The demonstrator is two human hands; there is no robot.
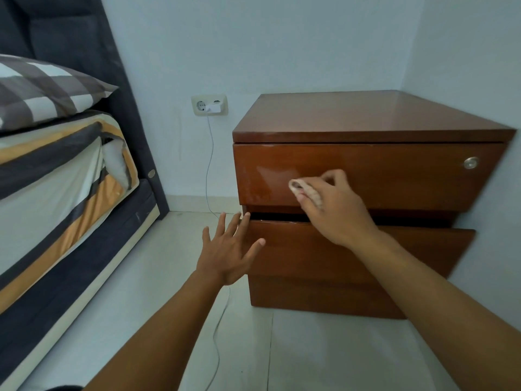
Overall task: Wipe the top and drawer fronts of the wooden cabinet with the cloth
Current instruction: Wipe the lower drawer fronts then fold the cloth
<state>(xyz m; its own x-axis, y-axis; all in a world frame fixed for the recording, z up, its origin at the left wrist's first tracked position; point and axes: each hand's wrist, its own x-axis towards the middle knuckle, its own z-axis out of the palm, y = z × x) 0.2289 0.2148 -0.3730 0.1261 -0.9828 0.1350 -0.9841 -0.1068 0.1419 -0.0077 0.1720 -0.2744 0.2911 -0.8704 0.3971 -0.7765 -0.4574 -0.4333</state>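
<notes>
Head view: wooden cabinet (366, 117) standing in the room corner. The right hand (335, 210) grips a bunched cloth (306, 190) against the upper drawer front (394, 176). The left hand (228, 249), fingers spread, has its fingertips at the left edge of the lower drawer front (310, 255).

The cloth (296, 185) was mostly hidden inside the right hand (335, 213); the bed (56, 179) ran off the frame's left edge.

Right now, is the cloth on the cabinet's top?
No, the right hand holds the cloth against the upper drawer front.
</notes>
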